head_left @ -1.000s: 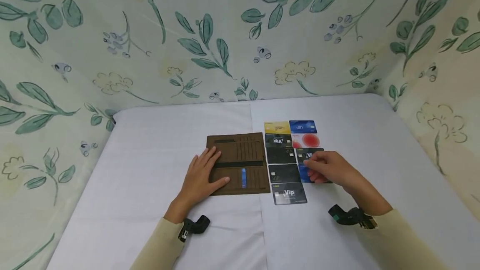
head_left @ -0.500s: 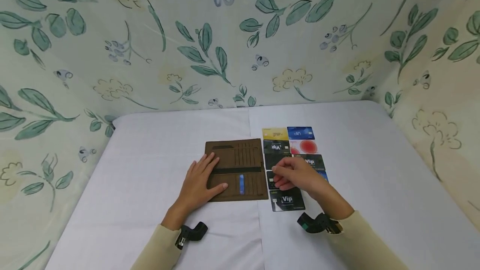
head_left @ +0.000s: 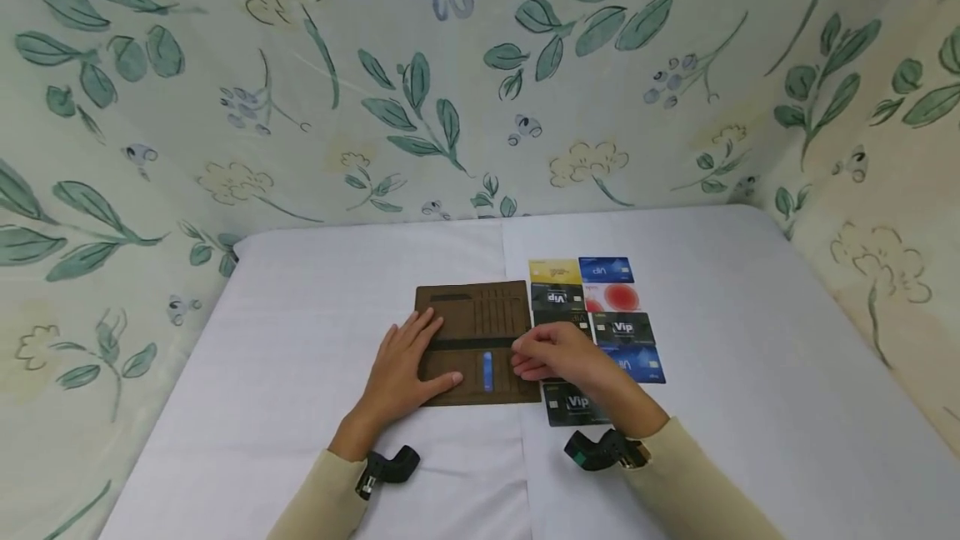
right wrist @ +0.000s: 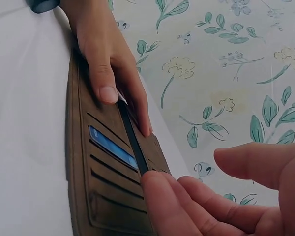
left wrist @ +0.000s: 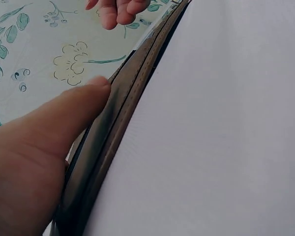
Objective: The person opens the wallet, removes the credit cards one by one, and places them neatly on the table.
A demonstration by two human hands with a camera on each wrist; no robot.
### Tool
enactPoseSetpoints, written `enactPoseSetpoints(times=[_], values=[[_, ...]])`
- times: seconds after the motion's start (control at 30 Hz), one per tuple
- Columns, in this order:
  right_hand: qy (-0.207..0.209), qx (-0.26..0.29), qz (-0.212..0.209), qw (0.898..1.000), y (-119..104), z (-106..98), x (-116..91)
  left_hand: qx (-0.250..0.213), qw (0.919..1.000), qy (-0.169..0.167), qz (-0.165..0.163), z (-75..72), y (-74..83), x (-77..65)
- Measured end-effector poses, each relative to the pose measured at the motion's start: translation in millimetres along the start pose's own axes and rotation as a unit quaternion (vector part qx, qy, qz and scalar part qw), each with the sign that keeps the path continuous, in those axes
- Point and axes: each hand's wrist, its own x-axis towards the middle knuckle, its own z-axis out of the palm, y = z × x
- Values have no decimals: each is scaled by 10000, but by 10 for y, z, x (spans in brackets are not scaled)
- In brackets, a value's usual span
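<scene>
A brown wallet (head_left: 450, 307) lies unfolded on the white cloth. My left hand (head_left: 397, 369) rests on its left side, fingers spread and thumb across the lower half. One blue card (head_left: 488, 372) is tucked into a lower slot, its edge showing; the right wrist view gives the same card (right wrist: 112, 146) close up. Over the wallet's right edge hovers my right hand (head_left: 558, 352), fingers loosely bent. In the right wrist view that hand (right wrist: 211, 206) shows a gap between thumb and fingers, with no card there. In the left wrist view, the left thumb (left wrist: 83, 105) lies along the wallet's edge.
Right of the wallet, cards lie in two columns: yellow (head_left: 555, 271), blue (head_left: 606, 269), red-and-white (head_left: 621, 298), several black ones such as the Vip card (head_left: 624, 329), and another blue card (head_left: 637, 363). My right hand partly covers the left column. Floral fabric (head_left: 450, 132) hangs behind the table.
My right hand has moved left from the right column of cards to the wallet's right edge, uncovering the lower blue card. The left hand stays on the wallet.
</scene>
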Motion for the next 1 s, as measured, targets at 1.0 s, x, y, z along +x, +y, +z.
enactPoseSetpoints(times=[1.0], values=[[-617, 1057, 557, 9909, 67, 180, 90, 400, 9987, -253, 210, -14, 26, -11]])
